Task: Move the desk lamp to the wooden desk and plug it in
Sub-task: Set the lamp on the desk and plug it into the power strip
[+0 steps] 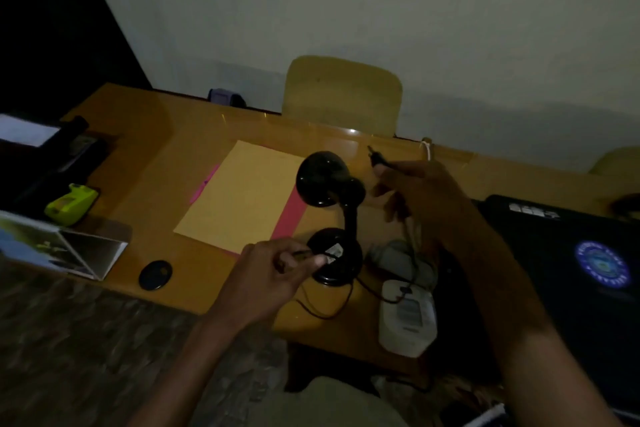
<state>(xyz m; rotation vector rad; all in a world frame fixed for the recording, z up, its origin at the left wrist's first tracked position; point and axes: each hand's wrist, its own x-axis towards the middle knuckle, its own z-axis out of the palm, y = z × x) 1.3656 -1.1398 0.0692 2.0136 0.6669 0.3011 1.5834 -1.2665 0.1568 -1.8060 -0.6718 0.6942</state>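
The left hand (277,267) is reaching in from the near edge of the wooden desk (166,163), fingers curled and pinching the thin black cord (322,308) just beside the lamp's base. The black desk lamp (332,215) is standing upright on the desk, its round shade tipped away. Just right of the lamp, the right hand (419,194) is hovering raised, fingers closed around the plug (375,154), whose prongs are pointing away. Beyond the lamp, a yellow chair (343,94) is standing against the wall.
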